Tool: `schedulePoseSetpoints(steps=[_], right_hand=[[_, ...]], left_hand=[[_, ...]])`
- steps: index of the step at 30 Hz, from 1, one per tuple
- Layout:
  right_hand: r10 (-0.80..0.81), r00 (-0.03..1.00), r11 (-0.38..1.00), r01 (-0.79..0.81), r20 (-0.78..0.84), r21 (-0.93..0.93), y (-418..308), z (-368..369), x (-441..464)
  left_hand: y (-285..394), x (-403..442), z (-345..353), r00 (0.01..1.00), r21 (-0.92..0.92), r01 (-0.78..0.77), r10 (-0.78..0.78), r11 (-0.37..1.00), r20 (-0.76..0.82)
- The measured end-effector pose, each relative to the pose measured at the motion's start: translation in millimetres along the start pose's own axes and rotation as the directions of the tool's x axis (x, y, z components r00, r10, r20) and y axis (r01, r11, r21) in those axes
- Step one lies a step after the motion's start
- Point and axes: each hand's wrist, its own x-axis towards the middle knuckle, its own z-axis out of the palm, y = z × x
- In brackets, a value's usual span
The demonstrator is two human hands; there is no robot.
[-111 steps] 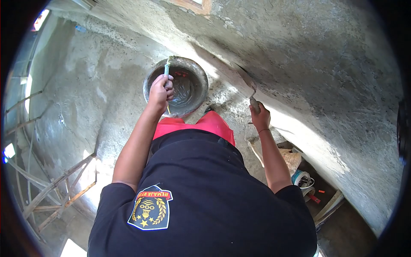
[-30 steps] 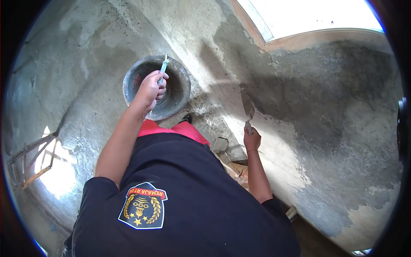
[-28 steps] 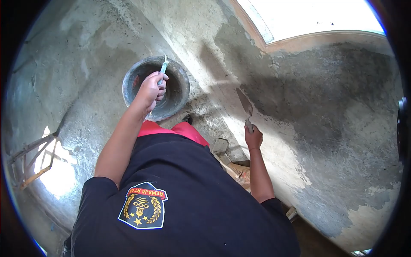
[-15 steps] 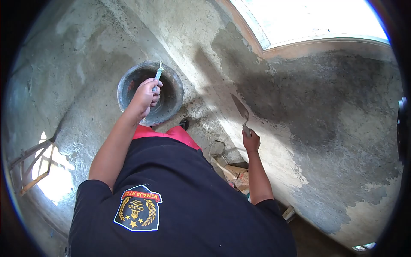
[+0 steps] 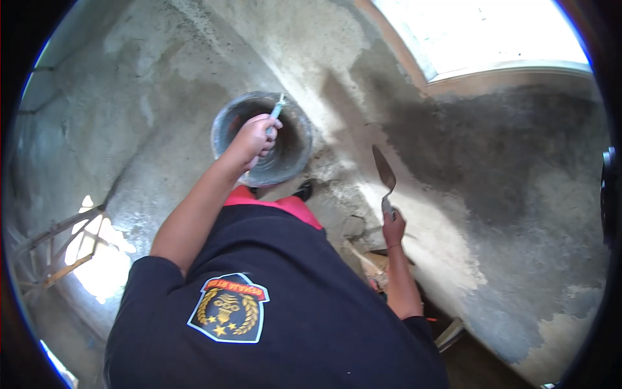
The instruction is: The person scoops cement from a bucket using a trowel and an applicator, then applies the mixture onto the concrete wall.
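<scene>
The left hand (image 5: 258, 139) is curled around a pale-blue handle (image 5: 276, 109) over the basin (image 5: 220, 133) on the floor; a loosened grip could drop it in. The right hand (image 5: 393, 227) clasps a trowel (image 5: 384, 170) by the wall (image 5: 518, 194) — contact is hard to judge — and a tipped blade could gouge it. Since the earliest frame, the window (image 5: 492, 35) has come largely into view — both tools remain held.
</scene>
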Motion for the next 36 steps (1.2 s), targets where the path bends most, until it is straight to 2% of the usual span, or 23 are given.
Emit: schedulePoseSetpoints(steps=[3, 4, 6, 8, 12, 13, 15, 17, 19, 22, 24, 26, 29, 36], right_hand=[[-0.245, 0.965, 0.970, 0.244, 0.092, 0.026, -106.9, -24.5, -1.8], [-0.326, 0.936, 0.945, 0.327, 0.136, 0.014, -136.5, -31.1, -0.2], [-0.551, 0.826, 0.829, 0.558, 0.116, -0.035, -184.1, -30.7, 11.4], [-0.577, 0.787, 0.773, 0.613, 0.218, -0.163, -231.3, -25.5, 20.1], [-0.704, 0.629, 0.521, 0.773, 0.330, -0.362, -284.3, 16.1, 47.7], [-0.699, 0.640, 0.537, 0.765, 0.320, -0.357, -297.7, 23.1, 52.7], [-0.706, 0.599, 0.405, 0.778, 0.376, -0.479, -320.7, 34.0, 59.6], [-0.669, 0.609, 0.391, 0.776, 0.426, -0.496, -334.6, 41.2, 63.9], [-0.624, 0.614, 0.347, 0.772, 0.483, -0.532, -337.6, 43.2, 63.2], [-0.615, 0.548, 0.340, 0.833, 0.567, -0.436, -328.1, 44.3, 62.2], [-0.630, 0.521, 0.317, 0.850, 0.576, -0.422, -317.4, 42.1, 61.5], [-0.646, 0.492, 0.291, 0.865, 0.583, -0.408, -308.6, 38.2, 62.3], [-0.589, 0.509, 0.336, 0.860, 0.628, -0.383, -297.7, 29.1, 61.5], [-0.567, 0.513, 0.466, 0.845, 0.644, -0.262, -264.4, 25.0, 53.0]], left_hand=[[4.9, 1.4, 1.0, 0.999, 0.047, 0.014, -0.016, 0.999, 0.031], [7.7, 0.8, 0.4, 0.999, 0.084, 0.038, -0.040, 0.996, 0.027], [18.8, 0.7, 2.9, 0.997, 0.106, 0.030, -0.037, 0.994, 0.072], [27.2, -3.5, 5.4, 0.994, 0.171, 0.048, -0.063, 0.984, 0.085], [47.8, -14.4, 15.6, 0.988, 0.326, 0.002, -0.053, 0.945, 0.148], [51.9, -17.0, 18.2, 0.987, 0.374, -0.016, -0.045, 0.927, 0.155], [57.5, -21.7, 24.2, 0.985, 0.422, -0.030, -0.045, 0.906, 0.166], [61.2, -24.8, 30.6, 0.976, 0.516, -0.146, 0.038, 0.844, 0.213], [62.7, -23.0, 35.0, 0.974, 0.531, -0.177, 0.070, 0.829, 0.215], [62.2, -19.1, 39.3, 0.970, 0.545, -0.222, 0.128, 0.808, 0.206], [58.7, -12.3, 41.4, 0.964, 0.546, -0.266, 0.212, 0.795, 0.162], [54.2, -9.2, 45.4, 0.964, 0.534, -0.265, 0.225, 0.803, 0.140], [43.3, -3.2, 53.5, 0.933, 0.516, -0.360, 0.305, 0.778, 0.191], [38.1, -13.5, 72.8, 0.946, 0.444, -0.312, 0.231, 0.840, 0.228]])
